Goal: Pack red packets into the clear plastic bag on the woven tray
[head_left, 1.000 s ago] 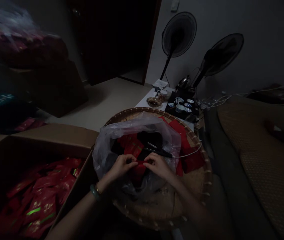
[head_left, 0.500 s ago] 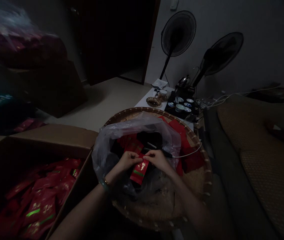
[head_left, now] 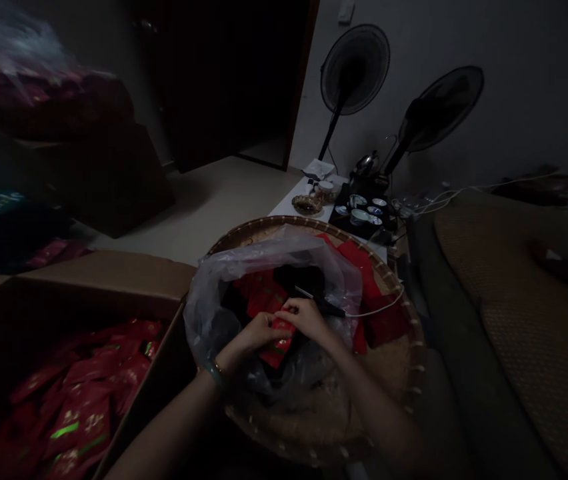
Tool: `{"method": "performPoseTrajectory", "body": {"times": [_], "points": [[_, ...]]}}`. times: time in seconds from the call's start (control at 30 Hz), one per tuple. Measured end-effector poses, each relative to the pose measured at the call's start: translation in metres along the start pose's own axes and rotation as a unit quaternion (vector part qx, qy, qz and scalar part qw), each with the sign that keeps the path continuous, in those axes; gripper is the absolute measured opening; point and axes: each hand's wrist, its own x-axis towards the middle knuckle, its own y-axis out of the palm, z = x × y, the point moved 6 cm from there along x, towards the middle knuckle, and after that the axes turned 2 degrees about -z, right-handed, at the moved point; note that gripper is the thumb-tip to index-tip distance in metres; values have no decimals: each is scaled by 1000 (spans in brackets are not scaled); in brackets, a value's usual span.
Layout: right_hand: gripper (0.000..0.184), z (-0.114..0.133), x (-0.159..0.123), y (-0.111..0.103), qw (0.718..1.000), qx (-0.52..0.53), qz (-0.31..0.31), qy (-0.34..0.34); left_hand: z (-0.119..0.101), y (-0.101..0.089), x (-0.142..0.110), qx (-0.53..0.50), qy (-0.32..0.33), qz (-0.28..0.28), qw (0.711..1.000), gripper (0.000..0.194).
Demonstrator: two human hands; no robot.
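At near left, an open cardboard box (head_left: 109,272) holds red packets (head_left: 81,407). Centre, over a clear plastic bag (head_left: 209,287) on a round woven tray (head_left: 381,373), the left hand (head_left: 259,331) and right hand (head_left: 305,316) both pinch one red packet (head_left: 274,355). Red pieces (head_left: 359,263) lie right.

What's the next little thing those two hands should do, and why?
Perhaps run the right hand along the top edge of the red packet while the left hand steadies it. The right fingertips are already at that edge, and the left thumb lies across the packet's face, so it seems well supported.
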Motion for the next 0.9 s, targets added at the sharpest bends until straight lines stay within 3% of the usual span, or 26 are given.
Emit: {"method": "performPoseTrajectory", "body": {"times": [0.1, 0.23, 0.4, 0.5, 0.7, 0.9], "points": [[19, 6, 2, 1, 999, -30, -7, -39, 3, 1, 0, -15, 2, 8, 1000, 40], [14, 5, 2, -3, 999, -25, 13, -39, 4, -1, 1, -7, 16, -1, 1000, 38], [24, -18, -5, -4, 993, 72, 72, 64, 1, -5, 3, -9, 41, -35, 999, 40], [29, -28, -9, -3, 981, 141, 65, 118, 1, -4, 4, -26, 54, -30, 998, 42], [31, -22, -9, -4, 983, 152, 37, 92, 0, -3, 4, -14, 66, -16, 998, 39], [31, -25, -8, -2, 983, 145, 64, 93, 6, -5, 7, 8, 42, -23, 999, 40]]}}
